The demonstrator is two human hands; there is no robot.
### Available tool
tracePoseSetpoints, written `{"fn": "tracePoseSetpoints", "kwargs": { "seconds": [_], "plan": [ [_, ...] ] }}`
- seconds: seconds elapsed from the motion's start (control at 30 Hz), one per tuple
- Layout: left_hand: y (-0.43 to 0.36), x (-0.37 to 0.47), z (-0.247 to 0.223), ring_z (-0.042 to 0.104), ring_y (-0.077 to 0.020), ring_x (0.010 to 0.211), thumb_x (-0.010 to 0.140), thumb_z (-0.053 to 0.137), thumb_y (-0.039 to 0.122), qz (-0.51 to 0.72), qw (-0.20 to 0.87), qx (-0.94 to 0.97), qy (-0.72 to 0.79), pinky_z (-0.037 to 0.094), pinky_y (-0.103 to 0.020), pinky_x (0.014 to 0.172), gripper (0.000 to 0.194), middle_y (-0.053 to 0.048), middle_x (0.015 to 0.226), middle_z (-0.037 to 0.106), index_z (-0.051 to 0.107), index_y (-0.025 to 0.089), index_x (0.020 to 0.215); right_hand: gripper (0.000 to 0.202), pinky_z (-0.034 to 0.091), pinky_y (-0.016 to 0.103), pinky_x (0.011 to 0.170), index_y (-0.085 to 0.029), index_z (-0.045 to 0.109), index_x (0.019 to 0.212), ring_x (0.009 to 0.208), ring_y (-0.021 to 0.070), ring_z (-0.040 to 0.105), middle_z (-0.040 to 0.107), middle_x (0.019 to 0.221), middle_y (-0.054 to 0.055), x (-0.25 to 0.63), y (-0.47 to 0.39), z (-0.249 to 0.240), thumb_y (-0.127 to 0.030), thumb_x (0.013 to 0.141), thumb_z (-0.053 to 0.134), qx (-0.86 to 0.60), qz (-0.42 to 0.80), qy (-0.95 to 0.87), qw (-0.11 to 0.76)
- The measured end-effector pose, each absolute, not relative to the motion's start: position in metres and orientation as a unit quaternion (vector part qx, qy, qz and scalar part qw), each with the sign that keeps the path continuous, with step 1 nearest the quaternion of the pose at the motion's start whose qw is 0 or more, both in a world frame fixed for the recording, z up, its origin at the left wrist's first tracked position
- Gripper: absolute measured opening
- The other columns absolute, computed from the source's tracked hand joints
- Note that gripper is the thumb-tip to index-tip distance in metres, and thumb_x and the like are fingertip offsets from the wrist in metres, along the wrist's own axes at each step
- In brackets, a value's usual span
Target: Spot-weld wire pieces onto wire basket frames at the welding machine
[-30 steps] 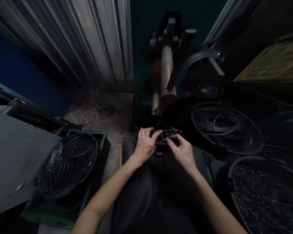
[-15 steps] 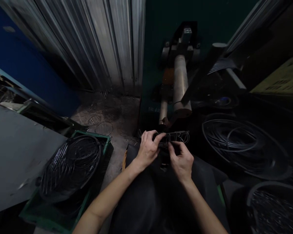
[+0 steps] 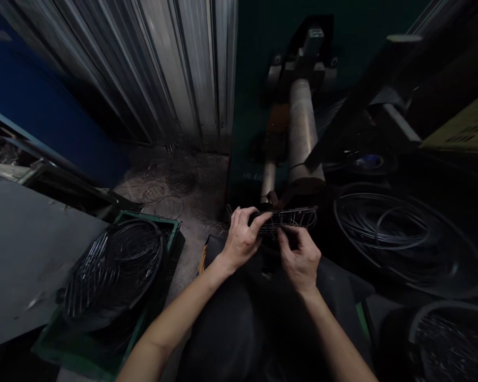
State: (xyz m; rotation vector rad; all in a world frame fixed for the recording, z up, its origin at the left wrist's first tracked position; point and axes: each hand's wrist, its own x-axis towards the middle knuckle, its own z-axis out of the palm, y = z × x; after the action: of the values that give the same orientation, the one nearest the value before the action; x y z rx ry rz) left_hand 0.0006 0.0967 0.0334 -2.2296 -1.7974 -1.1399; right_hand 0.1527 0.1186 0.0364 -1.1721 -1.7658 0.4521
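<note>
A wire frame (image 3: 297, 216) of thin metal rods spans the space in front of me, just below the machine's electrode ends. My left hand (image 3: 245, 236) is closed on its left part, thumb and fingers pinching the wires. With thumb and forefinger, my right hand (image 3: 300, 257) grips the near side of the same frame, right of the middle. Any small piece in the right fingertips is too dark to make out. The machine's thick upper cylinder (image 3: 302, 127) and thinner rod (image 3: 268, 180) stand right behind the frame.
To the left, a green crate (image 3: 131, 215) holds several wire grids (image 3: 115, 265). On the right are a round tub (image 3: 382, 276) with wire rings (image 3: 382, 223) and a bucket (image 3: 416, 323) of small metal pieces. A dark slanted bar (image 3: 354, 95) juts beside the cylinder.
The wire frame now sits closer to the thin rod's end, its right end slightly higher. Both hands keep their hold. The view has shifted a little.
</note>
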Motion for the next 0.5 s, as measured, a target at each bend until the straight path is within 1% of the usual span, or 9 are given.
{"fn": "tracePoseSetpoints", "kwargs": {
  "seconds": [0.23, 0.5],
  "plan": [
    [0.102, 0.0005, 0.0345, 0.047, -0.0232, 0.112, 0.073, 0.055, 0.005, -0.364, 0.046, -0.727, -0.581, 0.04, -0.048, 0.104, 0.062, -0.01, 0.116, 0.045, 0.042, 0.022, 0.13, 0.011, 0.05, 0.026, 0.069, -0.018, 0.062, 0.089, 0.072, 0.0138, 0.062, 0.065, 0.08, 0.003, 0.151, 0.1235, 0.0377, -0.028, 0.089, 0.057, -0.455, 0.158, -0.728, 0.487],
    [0.1068, -0.0022, 0.033, 0.048, -0.0223, 0.112, 0.074, 0.055, 0.006, -0.354, 0.057, -0.727, -0.586, 0.039, -0.047, 0.105, 0.061, -0.009, 0.116, 0.046, 0.041, 0.024, 0.131, 0.012, 0.05, 0.026, 0.069, -0.018, 0.061, 0.088, 0.073, 0.0139, 0.062, 0.065, 0.08, 0.003, 0.1465, 0.128, 0.0361, -0.029, 0.09, 0.056, -0.447, 0.147, -0.734, 0.49]
  ]
}}
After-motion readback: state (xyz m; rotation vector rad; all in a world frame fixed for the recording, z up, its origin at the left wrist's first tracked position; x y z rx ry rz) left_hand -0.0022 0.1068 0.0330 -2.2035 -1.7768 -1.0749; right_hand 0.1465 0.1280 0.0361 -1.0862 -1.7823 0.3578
